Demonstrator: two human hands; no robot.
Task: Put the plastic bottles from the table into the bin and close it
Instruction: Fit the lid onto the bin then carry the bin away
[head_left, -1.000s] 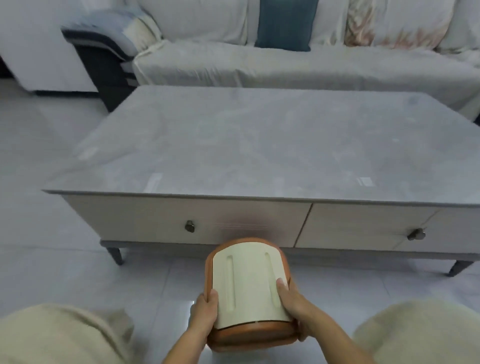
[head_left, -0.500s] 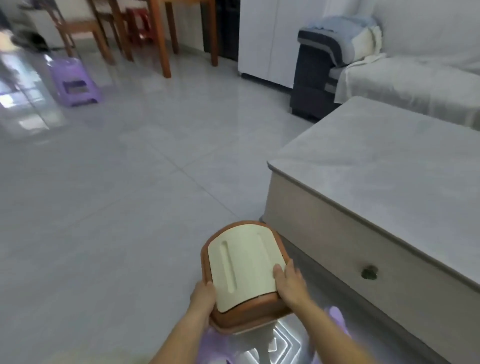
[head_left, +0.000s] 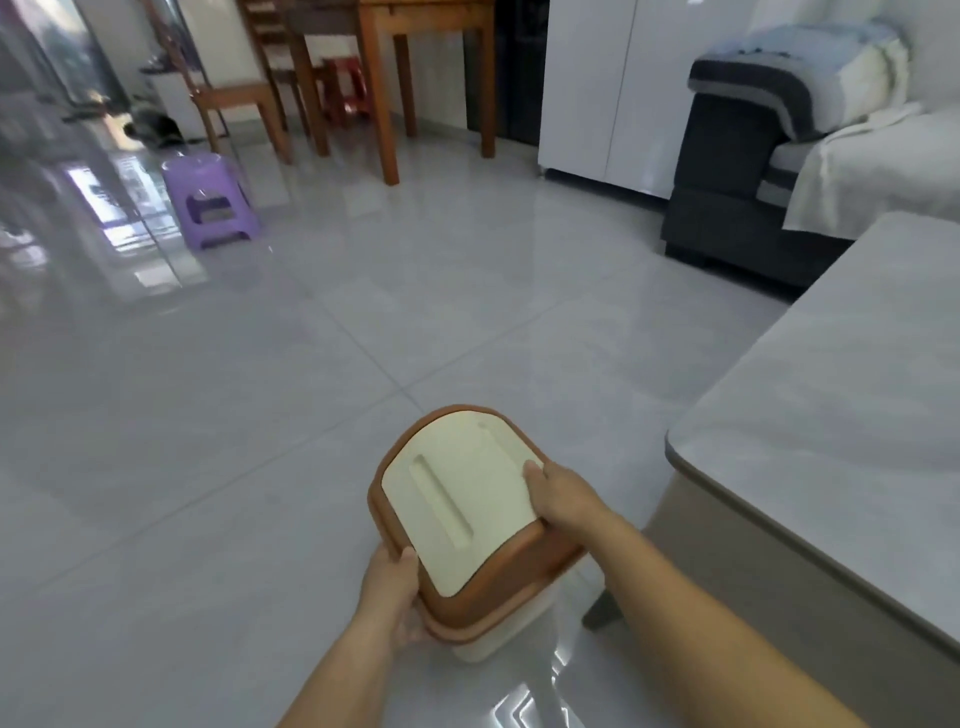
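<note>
A small bin (head_left: 467, 525) with a brown rim, a cream swing lid and a cream body is held above the tiled floor, its lid shut. My left hand (head_left: 392, 592) grips the rim on its near left side. My right hand (head_left: 563, 493) grips the right edge, fingers over the lid. The grey-topped table (head_left: 841, 415) runs along the right of the view, and no plastic bottles show on the part I see. The bin's inside is hidden.
A purple stool (head_left: 210, 200) stands on the floor at the far left. Behind it are a wooden table (head_left: 415, 62) and chairs. A white cabinet (head_left: 608, 88) and a dark sofa arm (head_left: 737, 171) with folded blankets lie at the back right.
The view has swung left from the table front to the open floor. The bin has come along with both hands on it and now tilts, turned to the left.
</note>
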